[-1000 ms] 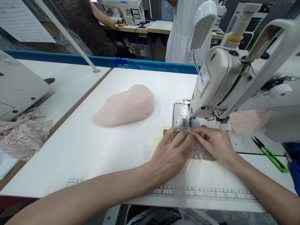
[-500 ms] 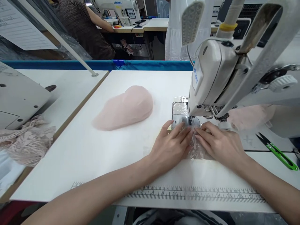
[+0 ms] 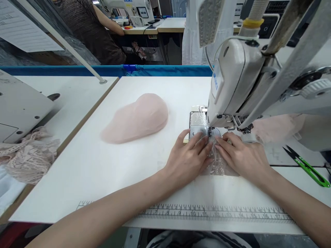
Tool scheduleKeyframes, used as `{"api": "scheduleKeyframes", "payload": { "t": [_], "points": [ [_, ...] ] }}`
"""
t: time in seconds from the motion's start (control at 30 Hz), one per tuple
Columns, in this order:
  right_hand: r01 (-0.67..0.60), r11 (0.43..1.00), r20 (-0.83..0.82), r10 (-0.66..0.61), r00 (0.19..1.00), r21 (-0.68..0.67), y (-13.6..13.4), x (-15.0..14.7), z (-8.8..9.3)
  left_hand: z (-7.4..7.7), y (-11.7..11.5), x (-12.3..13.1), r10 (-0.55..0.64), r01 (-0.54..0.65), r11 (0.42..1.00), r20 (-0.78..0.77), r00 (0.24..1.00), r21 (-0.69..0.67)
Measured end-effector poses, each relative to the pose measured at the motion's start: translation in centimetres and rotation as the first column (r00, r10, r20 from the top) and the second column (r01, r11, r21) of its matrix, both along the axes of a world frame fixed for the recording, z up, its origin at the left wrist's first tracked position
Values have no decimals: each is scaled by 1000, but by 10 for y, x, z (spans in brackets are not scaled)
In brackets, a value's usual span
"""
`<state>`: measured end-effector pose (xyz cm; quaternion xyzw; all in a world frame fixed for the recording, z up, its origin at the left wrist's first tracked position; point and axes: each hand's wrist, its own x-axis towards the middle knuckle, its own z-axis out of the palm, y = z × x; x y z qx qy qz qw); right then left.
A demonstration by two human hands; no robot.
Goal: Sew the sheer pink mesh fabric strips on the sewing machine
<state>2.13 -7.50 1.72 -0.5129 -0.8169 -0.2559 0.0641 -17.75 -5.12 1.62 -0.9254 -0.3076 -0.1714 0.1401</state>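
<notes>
A thin, sheer piece of fabric (image 3: 219,167) lies just in front of the presser foot (image 3: 210,132) of a white sewing machine (image 3: 230,79). My left hand (image 3: 187,155) rests on its left side, fingers stretched out and fingertips beside the metal needle plate (image 3: 198,119). From the right, my right hand (image 3: 244,151) pinches the fabric close to the foot, with thumb and fingers drawn together. Most of the fabric's edges are hidden beneath the hands. To the left, a small stack of pale pink cut pieces (image 3: 137,120) lies flat on the white table (image 3: 124,172).
Green thread snips (image 3: 307,167) lie at the right. More pink fabric (image 3: 279,128) sits behind my right hand. A printed ruler (image 3: 207,213) runs along the front edge. Lace trim (image 3: 33,155) is heaped at the left. Other people are beyond the blue cloth edge (image 3: 77,70).
The view has shifted slightly. Both hands stay at almost the same spot by the presser foot, with the left fingers drawn a little toward me.
</notes>
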Motion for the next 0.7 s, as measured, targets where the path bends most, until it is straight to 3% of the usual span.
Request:
{"api": "scheduleKeyframes", "payload": {
  "t": [0.33,0.53,0.7],
  "points": [
    [50,996,-22,-52,998,-79,-1,0,-1,0,-2,0,3,-3,1000,22,1000,-2],
    [81,972,-187,-124,975,-223,2,0,-3,-1,-2,0,-1,1,1000,39,999,-11],
    [36,967,-272,-107,956,-253,3,1,-4,0,-2,0,1,0,1000,46,999,-25]
  ]
}}
